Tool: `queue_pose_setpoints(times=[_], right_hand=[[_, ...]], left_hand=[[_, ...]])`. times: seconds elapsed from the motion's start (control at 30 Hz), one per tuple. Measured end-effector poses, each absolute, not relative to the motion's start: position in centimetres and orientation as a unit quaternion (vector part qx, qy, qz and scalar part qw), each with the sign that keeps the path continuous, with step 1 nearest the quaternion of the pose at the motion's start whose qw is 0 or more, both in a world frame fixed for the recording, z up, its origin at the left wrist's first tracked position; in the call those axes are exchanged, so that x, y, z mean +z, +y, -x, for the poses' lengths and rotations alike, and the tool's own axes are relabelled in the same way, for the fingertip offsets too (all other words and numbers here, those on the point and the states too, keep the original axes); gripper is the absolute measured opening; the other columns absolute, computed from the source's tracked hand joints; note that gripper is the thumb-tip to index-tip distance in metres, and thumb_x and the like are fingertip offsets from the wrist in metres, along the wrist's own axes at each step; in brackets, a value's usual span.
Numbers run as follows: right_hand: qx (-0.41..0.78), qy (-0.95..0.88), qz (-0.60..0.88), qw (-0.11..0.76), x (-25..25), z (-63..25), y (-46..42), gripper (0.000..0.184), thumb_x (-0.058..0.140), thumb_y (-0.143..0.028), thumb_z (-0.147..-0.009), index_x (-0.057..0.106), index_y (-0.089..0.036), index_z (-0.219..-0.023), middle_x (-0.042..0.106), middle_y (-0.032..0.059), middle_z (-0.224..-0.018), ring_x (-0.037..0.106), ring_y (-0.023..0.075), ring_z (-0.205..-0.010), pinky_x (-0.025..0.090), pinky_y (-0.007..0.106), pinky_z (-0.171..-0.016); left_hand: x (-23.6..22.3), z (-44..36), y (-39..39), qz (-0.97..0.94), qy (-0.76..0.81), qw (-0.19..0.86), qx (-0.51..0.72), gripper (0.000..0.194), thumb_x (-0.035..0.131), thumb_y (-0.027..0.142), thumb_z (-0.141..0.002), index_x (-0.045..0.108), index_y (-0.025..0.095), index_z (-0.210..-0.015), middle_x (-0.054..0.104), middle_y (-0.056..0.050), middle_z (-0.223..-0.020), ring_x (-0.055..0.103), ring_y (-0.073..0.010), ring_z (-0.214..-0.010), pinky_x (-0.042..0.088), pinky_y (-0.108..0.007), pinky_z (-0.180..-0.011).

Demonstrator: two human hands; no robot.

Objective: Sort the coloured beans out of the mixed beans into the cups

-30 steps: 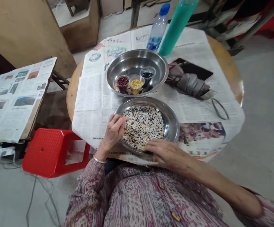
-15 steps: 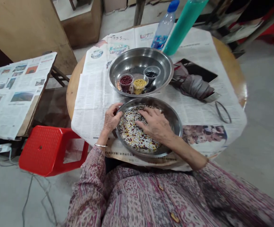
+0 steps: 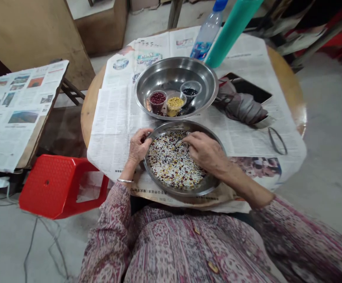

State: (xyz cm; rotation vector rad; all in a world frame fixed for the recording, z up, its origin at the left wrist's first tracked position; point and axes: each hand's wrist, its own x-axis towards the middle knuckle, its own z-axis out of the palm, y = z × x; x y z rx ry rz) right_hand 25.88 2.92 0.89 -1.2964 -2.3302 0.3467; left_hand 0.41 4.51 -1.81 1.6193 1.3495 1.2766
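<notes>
Left hand [image 3: 137, 147] clamps the round silver metal dish [image 3: 185, 193] at ten o'clock, likely steadying it; right hand [image 3: 208, 152] meets small multicoloured grains [image 3: 169, 159] towards one, grip closure unclear.

Cups [image 3: 175, 109] stand in the basin [image 3: 165, 74] (bottle [image 3: 207, 37] behind it) — dish [image 3: 210, 185] before it.

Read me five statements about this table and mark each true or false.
1. The left hand is at the near bowl's rim. True.
2. The right hand is over the far bowl. False: the right hand is over the near bowl.
3. Three cups sit in the far bowl. True.
4. The bottle's cap is red. False: it is blue.
5. The stool is left of the table. True.
</notes>
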Motion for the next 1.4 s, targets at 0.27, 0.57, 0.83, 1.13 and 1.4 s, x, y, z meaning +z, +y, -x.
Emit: queue_pose_setpoints(times=[0.27, 0.57, 0.83, 1.13, 1.4], right_hand=[[0.176, -0.885, 0.412, 0.13, 1.6, -22.4, 0.8, 0.019, 0.052, -0.016, -0.091, 0.068, -0.021, -0.1, 0.065, 0.0105, -0.105, 0.061, 0.0245, -0.1, 0.052, 0.037, -0.084], [0.273, -0.893, 0.323, 0.15, 2.9, -27.3, -2.5, 0.019, 0.051, -0.012, -0.092, 0.066, -0.023, -0.095, 0.067, 0.0051, -0.095, 0.064, 0.0183, -0.085, 0.05, 0.031, -0.075], [0.143, -0.866, 0.447, 0.172, 1.3, -27.3, -0.4, 0.017, 0.055, -0.02, -0.093, 0.071, -0.025, -0.092, 0.068, 0.0088, -0.099, 0.059, 0.0263, -0.098, 0.051, 0.039, -0.077], [0.19, -0.856, 0.447, 0.175, 1.0, -22.6, 0.0, 0.019, 0.058, -0.021, -0.09, 0.069, -0.02, -0.105, 0.065, 0.0117, -0.106, 0.06, 0.026, -0.098, 0.052, 0.04, -0.085], [0.287, -0.888, 0.328, 0.146, 2.5, -20.9, -2.8, 0.022, 0.049, -0.007, -0.09, 0.066, -0.02, -0.096, 0.066, 0.0063, -0.097, 0.061, 0.0183, -0.086, 0.051, 0.032, -0.078]], left_hand=[[-1.9, -0.4, 4.5, -0.621, 0.521, 0.328, 0.486, 0.024, 0.061, 0.01, -0.083, 0.07, 0.021, -0.103, 0.06, 0.001, -0.083, 0.053, -0.0124, -0.074, 0.045, -0.025, -0.067], [-2.0, -0.5, 4.5, -0.613, 0.51, 0.341, 0.498, 0.028, 0.061, 0.003, -0.08, 0.07, 0.02, -0.101, 0.056, 0.003, -0.08, 0.05, -0.0109, -0.07, 0.042, -0.025, -0.065], [-1.8, -0.5, 4.5, -0.608, 0.516, 0.347, 0.494, 0.028, 0.062, 0.003, -0.081, 0.071, 0.02, -0.101, 0.058, 0.003, -0.081, 0.051, -0.0109, -0.071, 0.042, -0.024, -0.065], [-1.8, -0.5, 4.5, -0.608, 0.518, 0.337, 0.498, 0.028, 0.061, 0.003, -0.081, 0.07, 0.019, -0.101, 0.061, 0.002, -0.084, 0.054, -0.0119, -0.075, 0.045, -0.025, -0.069], [-1.9, -0.6, 4.5, -0.612, 0.52, 0.334, 0.493, 0.026, 0.062, 0.005, -0.082, 0.07, 0.02, -0.101, 0.061, 0.002, -0.083, 0.054, -0.0119, -0.074, 0.046, -0.026, -0.068]])
